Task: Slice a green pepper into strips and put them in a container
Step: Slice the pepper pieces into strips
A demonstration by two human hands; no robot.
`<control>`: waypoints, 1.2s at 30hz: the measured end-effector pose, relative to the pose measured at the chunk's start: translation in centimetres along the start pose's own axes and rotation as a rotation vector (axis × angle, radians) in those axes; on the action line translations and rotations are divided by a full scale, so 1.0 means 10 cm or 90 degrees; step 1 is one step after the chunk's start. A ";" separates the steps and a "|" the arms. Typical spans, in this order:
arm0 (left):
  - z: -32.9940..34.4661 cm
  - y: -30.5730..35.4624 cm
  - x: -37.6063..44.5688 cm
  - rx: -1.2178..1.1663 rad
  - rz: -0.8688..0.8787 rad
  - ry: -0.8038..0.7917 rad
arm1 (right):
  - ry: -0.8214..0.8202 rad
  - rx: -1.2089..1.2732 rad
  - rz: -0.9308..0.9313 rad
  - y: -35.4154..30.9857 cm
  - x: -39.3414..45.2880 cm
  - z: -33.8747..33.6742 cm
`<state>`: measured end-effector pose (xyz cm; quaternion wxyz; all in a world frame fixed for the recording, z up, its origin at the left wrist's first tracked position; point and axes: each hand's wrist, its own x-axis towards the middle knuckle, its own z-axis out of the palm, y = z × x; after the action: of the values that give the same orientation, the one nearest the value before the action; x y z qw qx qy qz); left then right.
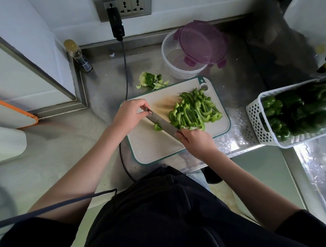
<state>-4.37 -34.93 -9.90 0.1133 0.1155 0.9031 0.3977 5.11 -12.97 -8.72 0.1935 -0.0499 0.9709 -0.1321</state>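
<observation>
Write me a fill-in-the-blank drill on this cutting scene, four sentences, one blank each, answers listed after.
1. The pile of green pepper strips lies on the beige teal-edged cutting ____.
2. The right hand grips the handle of the steel ____.
3. The purple plastic lid rests tilted on the clear round ____.
4. Whole dark green peppers fill the white perforated ____.

Missing words: board; knife; container; basket

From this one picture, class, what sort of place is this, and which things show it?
Most likely a kitchen worktop: pepper strips on a cutting board, a knife held in both hands, and a basket of whole peppers beside a metal counter.
</observation>
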 end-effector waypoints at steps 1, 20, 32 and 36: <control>0.00 -0.01 0.00 -0.001 -0.001 0.002 | -0.004 -0.001 -0.001 0.00 0.00 -0.01; 0.54 0.06 -0.23 0.028 -0.079 -0.007 | 0.041 0.117 0.104 0.00 -0.05 -0.20; 0.49 0.04 -0.09 0.040 0.025 -0.081 | -0.003 0.073 0.181 0.12 -0.74 -0.04; 0.47 0.07 -0.07 0.063 0.008 -0.054 | -0.016 0.043 0.151 0.06 -0.73 -0.03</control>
<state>-2.19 -31.39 -12.38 0.1436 0.1434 0.9152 0.3482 11.72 -11.27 -5.98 0.2217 0.0705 0.9624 -0.1405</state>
